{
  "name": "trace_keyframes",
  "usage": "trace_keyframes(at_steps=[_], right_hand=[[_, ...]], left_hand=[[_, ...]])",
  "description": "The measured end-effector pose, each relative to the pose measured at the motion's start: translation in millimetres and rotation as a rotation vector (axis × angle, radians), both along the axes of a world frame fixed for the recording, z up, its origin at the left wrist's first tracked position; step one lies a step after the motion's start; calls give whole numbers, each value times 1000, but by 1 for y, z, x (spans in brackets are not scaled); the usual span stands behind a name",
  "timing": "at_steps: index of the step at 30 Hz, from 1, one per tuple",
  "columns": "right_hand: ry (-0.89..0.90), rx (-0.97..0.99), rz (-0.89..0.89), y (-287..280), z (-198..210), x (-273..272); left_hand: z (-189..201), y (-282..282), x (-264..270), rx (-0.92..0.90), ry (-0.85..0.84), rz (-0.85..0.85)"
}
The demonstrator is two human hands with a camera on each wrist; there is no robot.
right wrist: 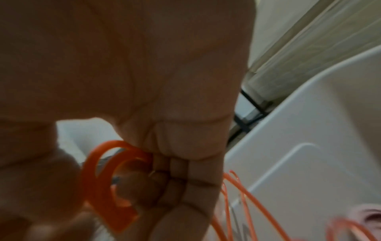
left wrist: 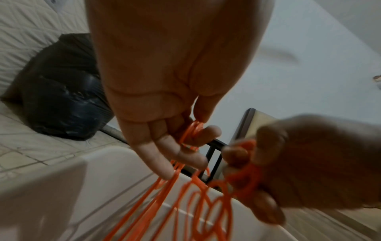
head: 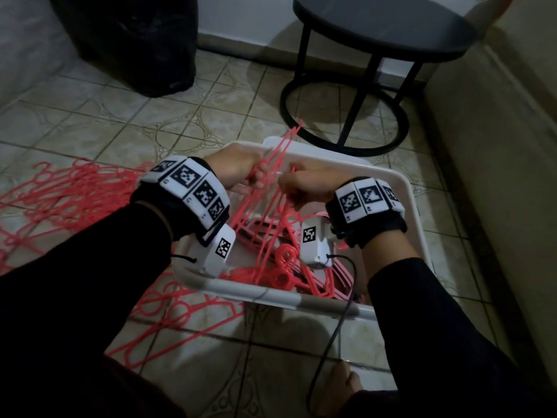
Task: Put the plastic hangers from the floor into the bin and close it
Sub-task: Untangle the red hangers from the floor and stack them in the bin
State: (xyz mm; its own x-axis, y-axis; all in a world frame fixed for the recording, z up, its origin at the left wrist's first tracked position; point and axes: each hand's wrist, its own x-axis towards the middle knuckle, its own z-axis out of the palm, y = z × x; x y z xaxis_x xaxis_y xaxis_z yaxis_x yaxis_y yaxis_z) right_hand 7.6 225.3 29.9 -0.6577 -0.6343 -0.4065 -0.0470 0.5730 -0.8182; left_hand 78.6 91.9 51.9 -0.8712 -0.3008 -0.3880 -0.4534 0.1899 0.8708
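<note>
Over the open white bin [head: 404, 188] both hands hold a bunch of thin red-orange plastic hangers [head: 265, 206] that dangles into it. My left hand [head: 241, 170] pinches hanger bars between thumb and fingers [left wrist: 193, 135]. My right hand [head: 301, 188] curls its fingers [right wrist: 175, 179] round hanger hooks [right wrist: 107, 171]. More red hangers and some pink ones [head: 280, 270] lie in the bin. A pile of red hangers [head: 69, 188] is spread on the tiled floor left of the bin, and others [head: 180, 315] lie by its near left corner.
A black round side table [head: 382, 28] with a ring base [head: 343, 116] stands just behind the bin. A black plastic bag [head: 126, 40] sits at the back left. A beige wall or furniture side [head: 497, 146] runs along the right. My bare foot [head: 346, 378] shows at the bottom.
</note>
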Motion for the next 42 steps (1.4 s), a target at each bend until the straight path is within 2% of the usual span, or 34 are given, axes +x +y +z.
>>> trace_keyframes(at_steps=[3, 7, 9, 13, 16, 19, 21, 23, 26, 29, 32, 36, 39, 42], right_hand=[[85, -35, 63, -9, 9, 6], [102, -56, 29, -10, 11, 9], [111, -52, -38, -12, 7, 10], [129, -109, -25, -18, 1, 14], [83, -228, -69, -21, -2, 15], [10, -391, -205, -21, -3, 12], [10, -409, -231, -21, -4, 10], [76, -343, -206, -21, -4, 9], [248, -181, -182, -19, -4, 10], [275, -124, -175, -6, 0, 0], [330, -21, -249, 22, -1, -22], [263, 209, -368, 55, -29, -46], [151, 384, -261, 60, -66, -51], [164, 489, -159, 52, -104, -48]], left_hand=[[0, 13, 1, 19, -18, -82], [0, 21, 3, 45, 34, -44], [-3, 21, 3, -17, 38, -67], [-6, 12, 1, -163, 22, -82], [-3, 4, -2, -145, 38, -67], [1, 4, -3, -137, 61, -61], [0, 5, -4, -144, 94, -85], [-3, 5, -3, -197, 107, -116], [-8, -4, -2, -393, 73, -155], [-10, -14, -2, -480, 68, -132], [-12, -23, 0, -565, 47, -126], [-12, -29, 1, -515, 28, -109], [-7, -28, 1, -419, 8, -73], [-4, -29, 1, -449, -22, -64]])
